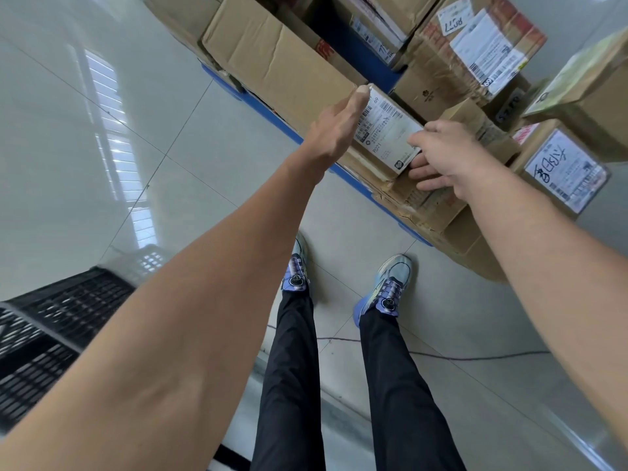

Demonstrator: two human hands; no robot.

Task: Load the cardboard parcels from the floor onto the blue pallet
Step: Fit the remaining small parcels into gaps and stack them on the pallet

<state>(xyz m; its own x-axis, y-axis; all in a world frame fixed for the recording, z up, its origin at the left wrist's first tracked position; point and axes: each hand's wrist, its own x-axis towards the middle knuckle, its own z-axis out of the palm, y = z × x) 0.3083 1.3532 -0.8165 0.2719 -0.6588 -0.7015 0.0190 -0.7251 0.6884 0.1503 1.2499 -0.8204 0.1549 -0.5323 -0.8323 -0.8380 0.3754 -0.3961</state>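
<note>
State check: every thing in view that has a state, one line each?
Small white-labelled cardboard parcel: on lower boxes at pallet edge, between both hands.
Left hand: fingers straight, pressed against parcel's side.
Right hand: grips parcel's near end.
Blue pallet: loaded with parcels.
Large plain brown cardboard box: closed, dented.

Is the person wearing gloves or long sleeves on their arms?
No. The left hand and right hand wear no gloves, and no rings or watch show. The left arm and right arm have no sleeves in view.
</note>
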